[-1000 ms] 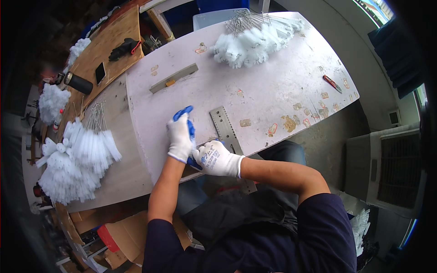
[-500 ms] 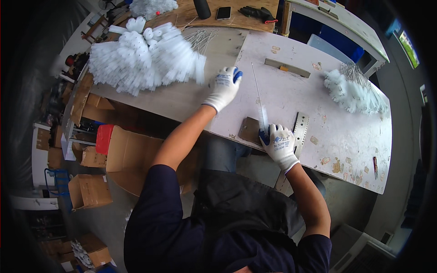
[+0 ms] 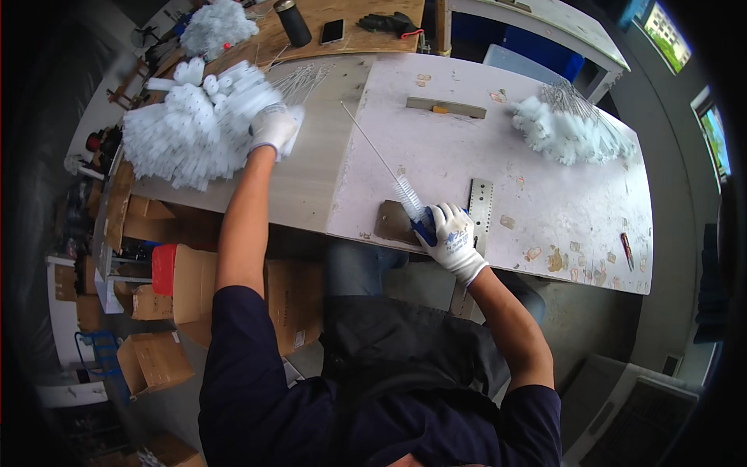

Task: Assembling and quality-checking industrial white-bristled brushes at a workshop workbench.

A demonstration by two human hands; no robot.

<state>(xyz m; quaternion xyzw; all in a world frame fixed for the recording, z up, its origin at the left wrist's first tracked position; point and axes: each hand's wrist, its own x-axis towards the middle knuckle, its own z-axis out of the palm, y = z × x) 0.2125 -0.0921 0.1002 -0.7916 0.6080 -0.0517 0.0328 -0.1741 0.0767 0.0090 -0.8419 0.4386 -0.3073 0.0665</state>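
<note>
My right hand (image 3: 453,240), in a white glove with blue-coated fingertips, grips a white-bristled tube brush (image 3: 404,191) near the table's front edge. Its long thin wire stem points up and to the left. Beside that hand a small brown metal plate (image 3: 393,221) lies at the edge, with a perforated metal strip (image 3: 482,204) on the other side. My left hand (image 3: 274,128), gloved alike, reaches to the right side of a large heap of white brushes (image 3: 191,128). Its fingers are blurred among the bristles, so their grip cannot be made out.
At the right lies a second bunch of white brushes (image 3: 572,128), wires pointing away. A metal bar (image 3: 446,107) rests toward the table's far side, and a red pen-like tool (image 3: 627,251) at right. Behind stand a dark cylinder (image 3: 292,23), a phone (image 3: 332,31) and dark gloves (image 3: 387,24).
My left hand has moved left, from over the table to the brush heap. The brush in my right hand has tilted further left. The whole view has shifted.
</note>
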